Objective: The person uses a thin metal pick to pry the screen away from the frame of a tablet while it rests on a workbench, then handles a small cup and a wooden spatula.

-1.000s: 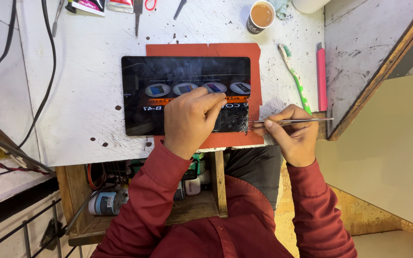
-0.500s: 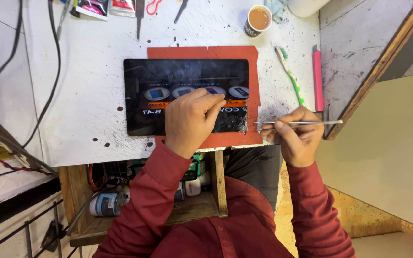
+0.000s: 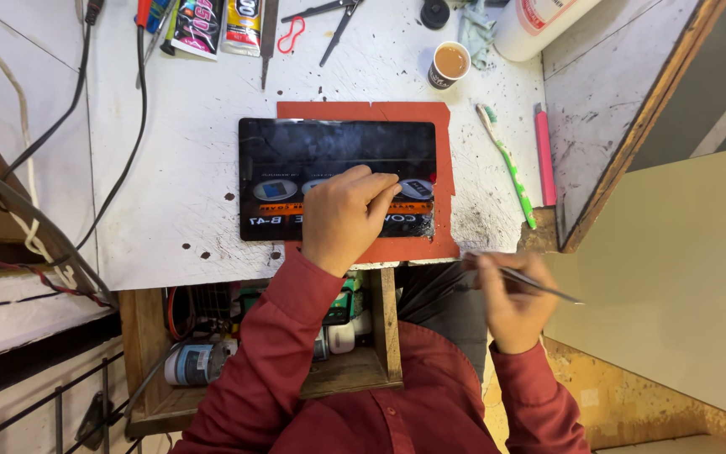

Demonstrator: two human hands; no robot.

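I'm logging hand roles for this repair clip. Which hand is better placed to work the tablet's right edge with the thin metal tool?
Probably the right hand: it already grips the tool and hangs just off the bench edge near the tablet's right side. The left hand lies flat on the glass, steadying it.

Lying on the white worktop (image 3: 195, 168) are one dark tablet (image 3: 336, 160), one red mat (image 3: 363, 111), one paper cup (image 3: 449, 65), one green toothbrush (image 3: 507, 164), one pink stick (image 3: 544, 155), two glue tubes (image 3: 197, 25) and one white bottle (image 3: 539, 18), while two hands (image 3: 342, 220) are working.
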